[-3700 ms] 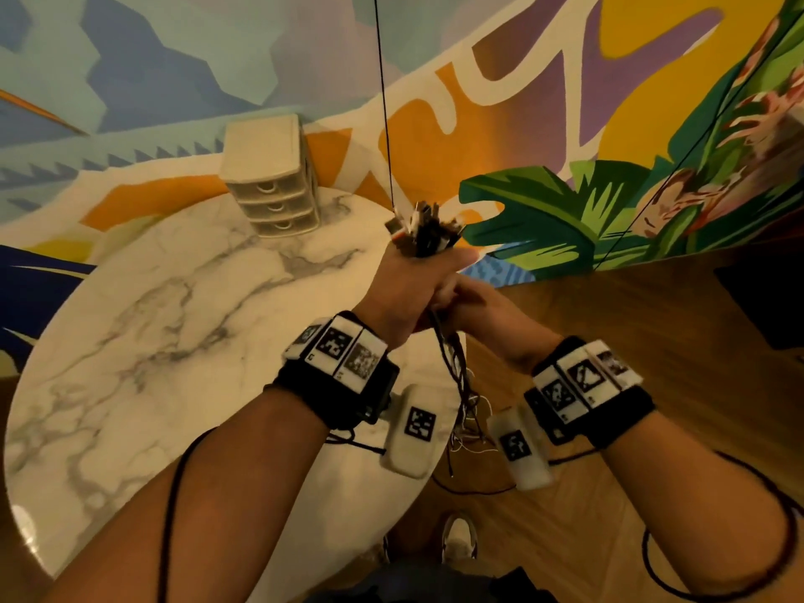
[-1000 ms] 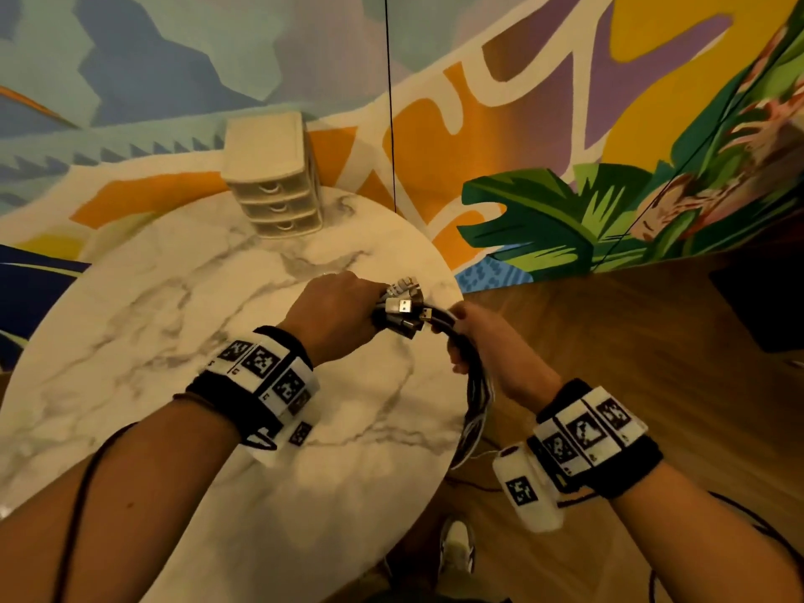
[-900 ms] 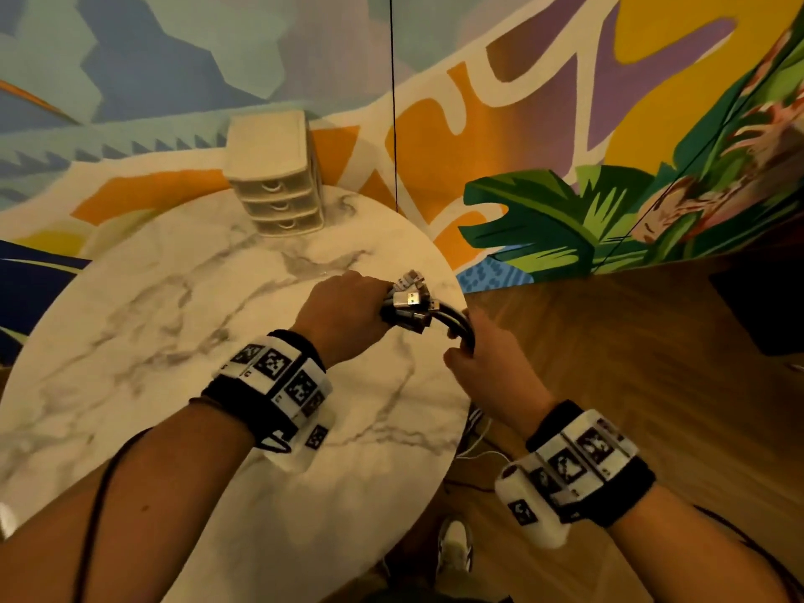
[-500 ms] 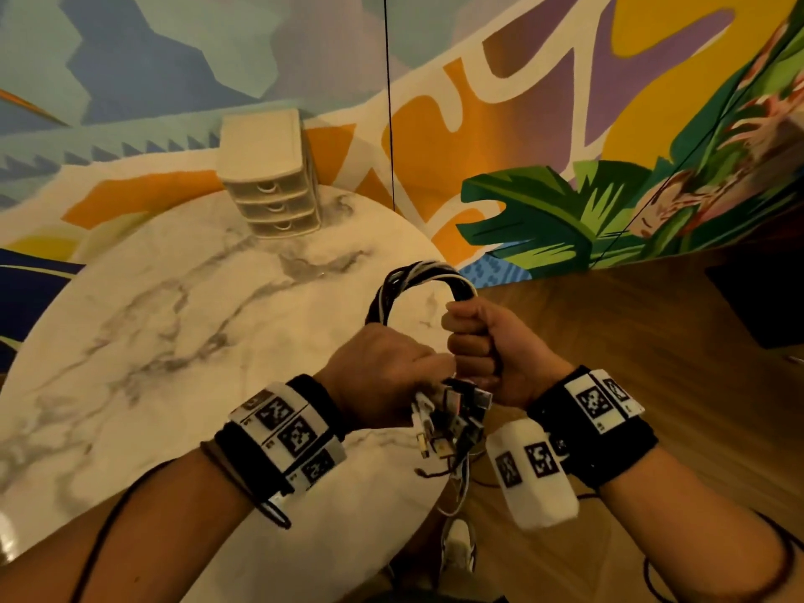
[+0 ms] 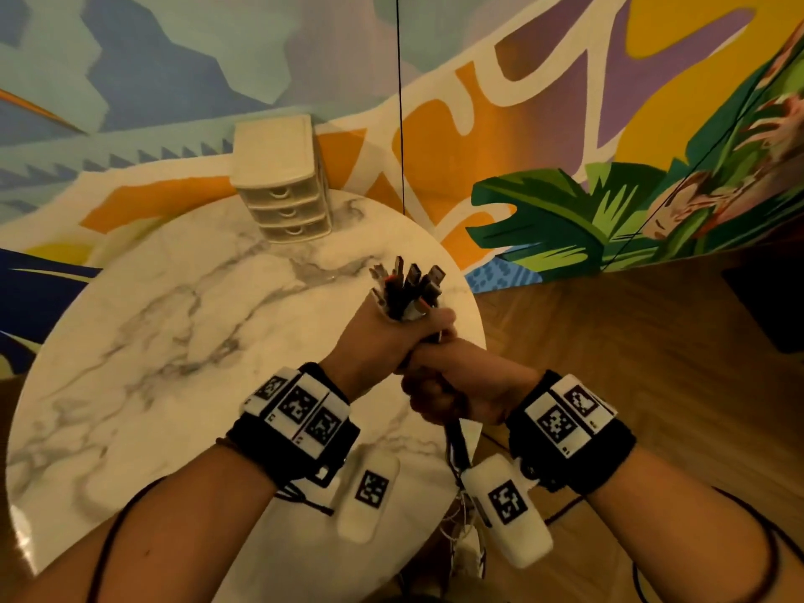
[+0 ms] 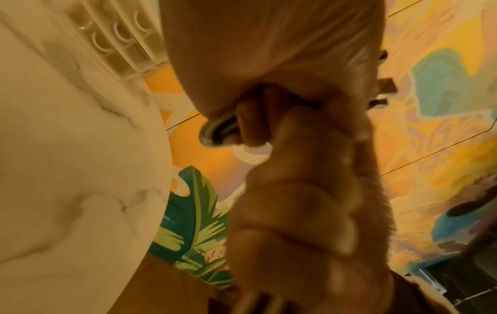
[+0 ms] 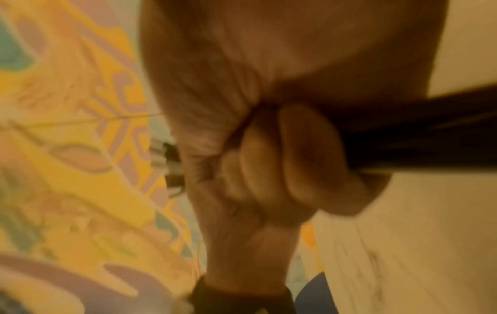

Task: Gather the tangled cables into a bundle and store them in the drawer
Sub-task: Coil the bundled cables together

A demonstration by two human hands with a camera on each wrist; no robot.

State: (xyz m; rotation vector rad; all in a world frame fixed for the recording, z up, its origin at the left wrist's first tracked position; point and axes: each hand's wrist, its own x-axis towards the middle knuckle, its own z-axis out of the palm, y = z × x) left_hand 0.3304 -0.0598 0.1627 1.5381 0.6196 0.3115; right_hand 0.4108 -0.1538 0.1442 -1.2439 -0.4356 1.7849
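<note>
A bundle of dark and white cables (image 5: pixel 457 443) runs through both fists above the marble table's right edge. My left hand (image 5: pixel 385 337) grips its top, with several plugs (image 5: pixel 409 282) sticking up out of the fist. Directly below and touching it, my right hand (image 5: pixel 457 387) grips the same bundle, and the loose ends hang toward the floor. In the left wrist view, the left fingers (image 6: pixel 250 119) curl round the cables (image 6: pixel 217 130). The right wrist view shows the right fingers (image 7: pixel 271 161) wrapped round the dark strands (image 7: pixel 419 131). The small beige three-drawer unit (image 5: pixel 283 189) stands at the table's far edge, all drawers closed.
The round marble table (image 5: pixel 174 341) lies left of and under my hands. A painted wall (image 5: pixel 565 124) rises behind it. Wooden floor (image 5: pixel 631 341) is on the right. A thin black cord (image 5: pixel 400 102) hangs down in front of the wall.
My left hand has turned and risen, so the plugs now point up instead of hanging below it. The arched loop between the hands is gone, and my right hand now grips under the left.
</note>
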